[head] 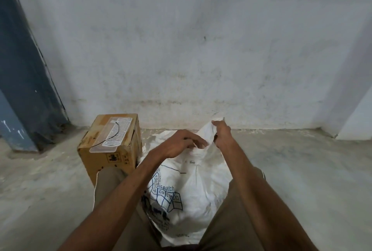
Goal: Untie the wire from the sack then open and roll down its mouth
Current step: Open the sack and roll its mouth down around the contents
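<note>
Cardboard box (109, 151) left of sack, clear tray (111, 134) on top; black wire (112, 137) lies across tray, off sack. White sack (193, 188) upright between knees. Left hand (181, 143) at sack's gathered mouth, fingers curled pinching fabric. Right hand (222, 133) beside it, grips raised mouth edge.

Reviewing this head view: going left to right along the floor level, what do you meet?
Blue pillar → cardboard box with a plastic tray on top → left hand → right hand, both gripping the white sack top.
</note>
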Demonstrator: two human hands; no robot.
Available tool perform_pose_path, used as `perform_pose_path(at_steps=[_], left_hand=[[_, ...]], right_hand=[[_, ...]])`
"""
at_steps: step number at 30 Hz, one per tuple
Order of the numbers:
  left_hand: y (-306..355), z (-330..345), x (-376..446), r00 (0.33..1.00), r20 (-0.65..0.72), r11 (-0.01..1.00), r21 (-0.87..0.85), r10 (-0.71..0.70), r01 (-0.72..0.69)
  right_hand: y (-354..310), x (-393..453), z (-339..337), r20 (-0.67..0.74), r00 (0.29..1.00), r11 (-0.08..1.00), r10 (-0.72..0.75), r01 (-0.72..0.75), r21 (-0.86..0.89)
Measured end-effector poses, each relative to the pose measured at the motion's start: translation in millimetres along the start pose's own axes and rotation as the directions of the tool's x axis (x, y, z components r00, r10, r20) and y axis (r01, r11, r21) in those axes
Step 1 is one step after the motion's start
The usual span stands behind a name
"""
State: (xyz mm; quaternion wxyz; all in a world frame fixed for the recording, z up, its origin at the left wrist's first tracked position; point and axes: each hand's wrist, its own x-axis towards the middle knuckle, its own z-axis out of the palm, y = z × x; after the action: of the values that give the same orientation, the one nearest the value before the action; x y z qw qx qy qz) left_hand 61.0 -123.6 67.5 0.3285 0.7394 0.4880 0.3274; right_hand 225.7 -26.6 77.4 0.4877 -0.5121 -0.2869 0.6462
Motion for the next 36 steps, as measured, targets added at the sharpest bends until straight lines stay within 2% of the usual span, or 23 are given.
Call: perform_pose_path(at_steps=[2, 5, 7, 9, 12, 14, 17, 20, 22, 26, 28, 31, 33, 36], left_hand=[[-2, -5, 6, 0.993, -0.076, 0.989, -0.123, -0.091, 0.081], [-5, -16, 22, 0.932, -0.283, 0.958, -0.235, -0.227, 0.162], [-4, -23, 33, 0.920, -0.325, 0.972, -0.161, -0.218, 0.173], [1, -31, 42, 0.932, -0.341, 0.986, 0.068, -0.122, 0.154], [13, -40, 54, 0.959, -0.243, 0.926, 0.374, 0.150, -0.050], [26, -45, 60, 0.958, -0.142, 0.890, 0.424, 0.250, -0.169], [40, -51, 73, 0.952, -0.056, 0.856, 0.455, 0.302, -0.245], [39, -62, 87, 0.953, -0.002, 0.753, 0.614, 0.302, -0.238], [38, -69, 91, 0.961, 0.035, 0.742, 0.628, 0.274, -0.234], [38, -81, 89, 0.982, 0.050, 0.735, 0.657, 0.180, -0.168], [40, -87, 84, 0.985, 0.014, 0.707, 0.694, 0.173, -0.134], [45, -91, 80, 0.968, -0.060, 0.668, 0.734, 0.243, -0.122], [51, -87, 80, 0.948, -0.094, 0.661, 0.738, 0.303, -0.138], [61, -77, 83, 0.916, -0.112, 0.666, 0.721, 0.385, -0.192]], right_hand=[[-4, -1, 0, -0.023, 0.999, 1.000, -0.026, 0.025, -0.015], [-8, -9, 0, 0.073, 0.996, 0.997, -0.049, 0.053, -0.053], [-10, -20, 1, 0.150, 0.987, 0.992, -0.050, 0.066, -0.104], [-12, -31, 3, 0.208, 0.977, 0.988, -0.052, 0.080, -0.131], [-17, -39, 2, 0.288, 0.953, 0.982, -0.092, 0.135, -0.134], [-20, -42, 3, 0.353, 0.926, 0.974, -0.133, 0.188, -0.126], [-27, -44, 3, 0.411, 0.886, 0.952, -0.212, 0.283, -0.117], [-35, -44, -1, 0.443, 0.854, 0.922, -0.271, 0.363, -0.136], [-38, -43, -6, 0.492, 0.825, 0.907, -0.277, 0.394, -0.150], [-38, -38, -17, 0.468, 0.823, 0.900, -0.323, 0.420, -0.117], [-39, -37, -20, 0.412, 0.851, 0.902, -0.326, 0.411, -0.135], [-50, -35, -22, 0.312, 0.911, 0.879, -0.271, 0.366, -0.306], [-58, -32, -22, 0.266, 0.946, 0.870, -0.186, 0.284, -0.403], [-69, -23, -17, 0.241, 0.968, 0.890, -0.067, 0.167, -0.425]])
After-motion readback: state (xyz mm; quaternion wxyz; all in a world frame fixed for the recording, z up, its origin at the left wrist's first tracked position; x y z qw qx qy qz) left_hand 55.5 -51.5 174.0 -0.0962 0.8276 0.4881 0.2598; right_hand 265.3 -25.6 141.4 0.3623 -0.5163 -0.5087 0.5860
